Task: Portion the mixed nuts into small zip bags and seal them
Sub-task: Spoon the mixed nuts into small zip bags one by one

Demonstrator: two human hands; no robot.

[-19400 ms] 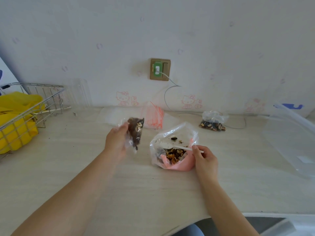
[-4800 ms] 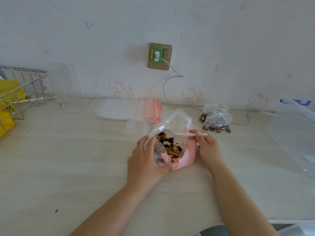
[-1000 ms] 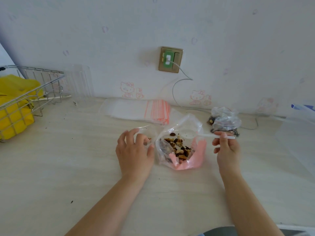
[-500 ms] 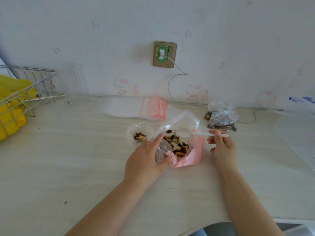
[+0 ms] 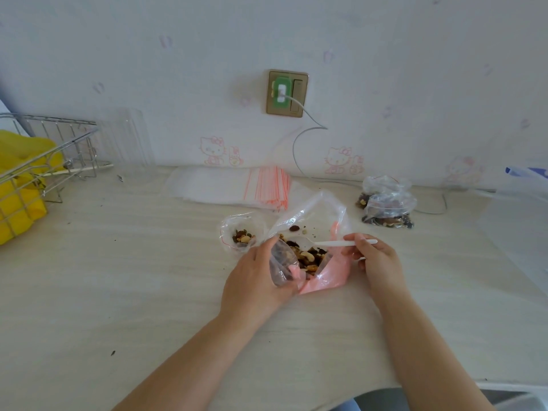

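A large clear and pink bag of mixed nuts [image 5: 323, 271] lies open at the middle of the table. My left hand [image 5: 255, 280] grips its left edge and holds the mouth open. My right hand [image 5: 376, 259] holds a white plastic spoon [image 5: 332, 243] by the handle, with the bowl over the nuts inside the bag. Just left of the big bag stands a small zip bag [image 5: 241, 232], open, with a few nuts in it. Two filled small bags [image 5: 385, 206] lie at the back right.
A stack of empty zip bags with red strips [image 5: 234, 188] lies by the wall. A wire basket with yellow contents [image 5: 26, 173] sits far left. A clear plastic container [image 5: 522, 209] is at the right edge. A cable [image 5: 302, 137] hangs from the wall socket.
My left hand let go of the small bag, leaving it standing, and took hold of the big bag's left edge. The spoon has moved down into the big bag.
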